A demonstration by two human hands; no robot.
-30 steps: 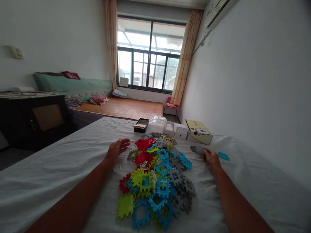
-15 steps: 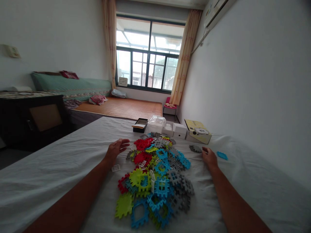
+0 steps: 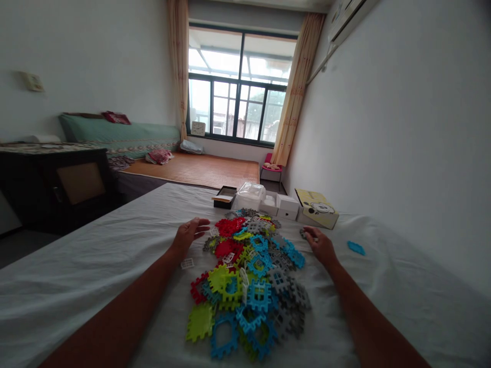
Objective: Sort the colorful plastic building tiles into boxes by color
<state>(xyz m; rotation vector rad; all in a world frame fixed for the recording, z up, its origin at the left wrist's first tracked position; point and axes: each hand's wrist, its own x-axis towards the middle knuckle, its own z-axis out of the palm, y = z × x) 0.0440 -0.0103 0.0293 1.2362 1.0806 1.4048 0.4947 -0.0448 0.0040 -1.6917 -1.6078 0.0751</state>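
A heap of toothed plastic building panels lies on the white sheet between my hands, with red (image 3: 229, 249), lime green (image 3: 200, 322), blue (image 3: 259, 295) and grey (image 3: 279, 279) pieces overlapping. My left hand (image 3: 187, 237) hovers at the heap's left side, fingers apart and nothing in them. On the right, my right hand (image 3: 321, 245) has its fingers closed over a grey toothed panel (image 3: 303, 234), which they mostly hide. Below my left hand lies a small white window-frame piece (image 3: 187, 263). Apart from the heap, a blue panel (image 3: 356, 248) rests to the right of my right hand.
Behind the heap stand a black open box (image 3: 224, 197), a clear plastic container (image 3: 250, 194), white boxes (image 3: 287, 206) and a yellow cartoon carton (image 3: 316, 208). Farther off are a bed with an orange mat (image 3: 207, 170), a dark cabinet (image 3: 57, 179) and a pink chair (image 3: 272, 162).
My right hand has moved left over the grey panel, covering most of it. My left hand stays nearly where it was. The whole view has shifted slightly.
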